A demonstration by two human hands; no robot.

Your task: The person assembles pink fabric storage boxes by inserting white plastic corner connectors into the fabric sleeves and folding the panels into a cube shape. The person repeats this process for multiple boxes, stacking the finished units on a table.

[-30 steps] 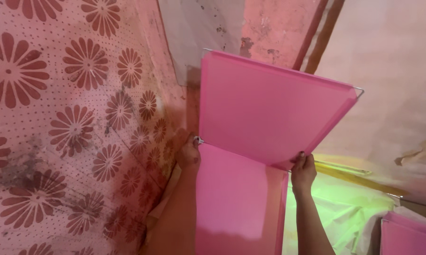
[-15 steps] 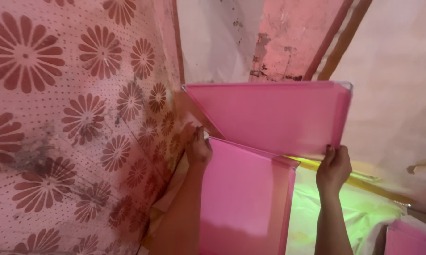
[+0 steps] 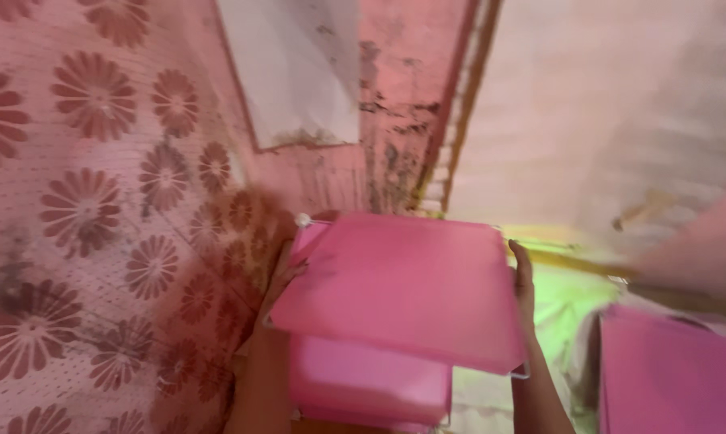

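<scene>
Both hands hold one flat pink panel by opposite edges. Left hand clasps its left edge, right hand its right edge, panel lying nearly level between them. Directly under the grip sits a pink box frame; another pink panel lies right of the right hand.

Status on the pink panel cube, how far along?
Done: a lower pink panel stands upright as a front wall. In hand: the top pink panel lies nearly flat over it, left hand on its left edge, right hand on its right edge. Left: the near right corner looks unseated. Another pink panel waits at the right.
</scene>
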